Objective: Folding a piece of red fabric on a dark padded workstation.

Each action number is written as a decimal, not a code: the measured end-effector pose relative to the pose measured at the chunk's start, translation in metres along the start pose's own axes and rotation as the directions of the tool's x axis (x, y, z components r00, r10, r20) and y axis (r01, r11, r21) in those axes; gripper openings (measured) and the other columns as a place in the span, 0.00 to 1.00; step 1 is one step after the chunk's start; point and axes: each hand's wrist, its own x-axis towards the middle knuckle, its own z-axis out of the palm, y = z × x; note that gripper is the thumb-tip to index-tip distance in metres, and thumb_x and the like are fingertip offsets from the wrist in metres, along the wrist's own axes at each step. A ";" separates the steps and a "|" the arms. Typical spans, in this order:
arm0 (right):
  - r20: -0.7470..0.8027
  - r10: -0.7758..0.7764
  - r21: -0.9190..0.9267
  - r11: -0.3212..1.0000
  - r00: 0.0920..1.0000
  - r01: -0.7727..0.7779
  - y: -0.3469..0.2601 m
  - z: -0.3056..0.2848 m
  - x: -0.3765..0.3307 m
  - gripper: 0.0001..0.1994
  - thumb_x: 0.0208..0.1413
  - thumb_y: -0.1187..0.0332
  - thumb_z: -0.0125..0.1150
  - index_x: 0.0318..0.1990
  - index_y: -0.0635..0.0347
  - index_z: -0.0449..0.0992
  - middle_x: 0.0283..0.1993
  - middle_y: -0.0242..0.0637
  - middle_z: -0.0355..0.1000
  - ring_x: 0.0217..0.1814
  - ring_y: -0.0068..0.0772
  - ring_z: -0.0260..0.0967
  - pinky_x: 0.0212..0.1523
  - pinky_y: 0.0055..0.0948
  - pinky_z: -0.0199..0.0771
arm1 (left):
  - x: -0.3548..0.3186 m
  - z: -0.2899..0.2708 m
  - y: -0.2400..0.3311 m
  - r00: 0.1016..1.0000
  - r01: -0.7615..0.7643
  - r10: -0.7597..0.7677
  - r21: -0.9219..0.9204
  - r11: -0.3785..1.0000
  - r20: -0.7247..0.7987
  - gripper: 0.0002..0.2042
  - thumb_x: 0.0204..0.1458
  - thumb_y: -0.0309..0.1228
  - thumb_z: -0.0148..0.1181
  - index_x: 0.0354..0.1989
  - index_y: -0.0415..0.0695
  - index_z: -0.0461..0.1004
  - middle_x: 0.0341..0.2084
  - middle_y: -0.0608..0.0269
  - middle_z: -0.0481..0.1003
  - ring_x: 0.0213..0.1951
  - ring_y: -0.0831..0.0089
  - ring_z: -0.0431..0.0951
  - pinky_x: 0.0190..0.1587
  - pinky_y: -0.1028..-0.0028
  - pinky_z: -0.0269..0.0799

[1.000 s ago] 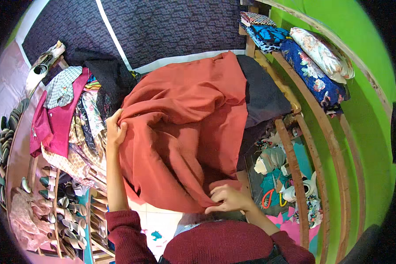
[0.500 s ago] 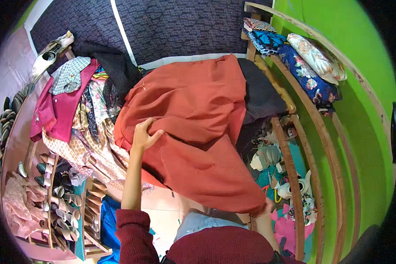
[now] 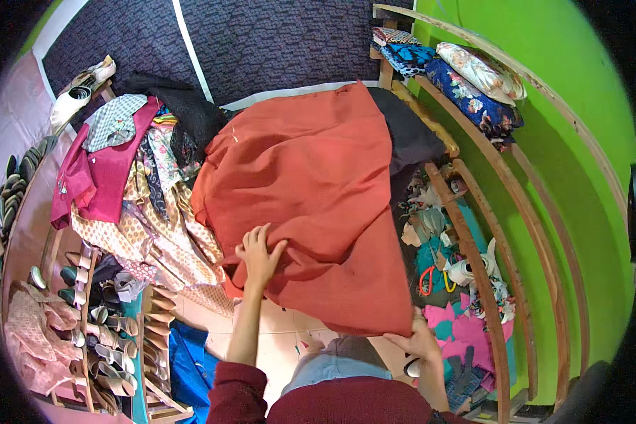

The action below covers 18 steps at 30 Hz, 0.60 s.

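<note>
A large rust-orange cloth [image 3: 311, 191] lies spread over a work surface in front of me. My left hand [image 3: 258, 254] rests flat on its near left part, fingers spread, pressing the fabric down. At the lower right, my right hand [image 3: 418, 340] grips the cloth's near corner from underneath, where the fabric hangs over the edge. A dark grey cloth [image 3: 406, 138] shows from under the orange one on the right.
A heap of patterned and magenta garments [image 3: 120, 184] lies to the left. Racks of shoes [image 3: 99, 325] stand lower left. Folded printed fabrics [image 3: 466, 85] sit on a wooden shelf against the green wall. Scraps and scissors [image 3: 431, 279] fill the right-hand tray.
My left hand moved from the cloth's left edge in toward its near middle. My right hand moved to the near right corner, and the cloth now lies more spread out.
</note>
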 end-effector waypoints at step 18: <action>-0.563 -0.136 0.115 0.964 0.815 0.240 -0.054 -0.016 -0.083 0.16 0.39 0.61 0.67 0.14 0.59 0.67 0.19 0.28 0.68 0.27 0.27 0.64 0.50 0.37 0.54 | -0.189 0.077 -0.091 0.565 0.213 -0.521 -0.723 -0.657 0.640 0.27 0.50 0.50 0.50 0.55 0.47 0.60 0.51 0.59 0.64 0.50 0.62 0.67 0.51 0.61 0.65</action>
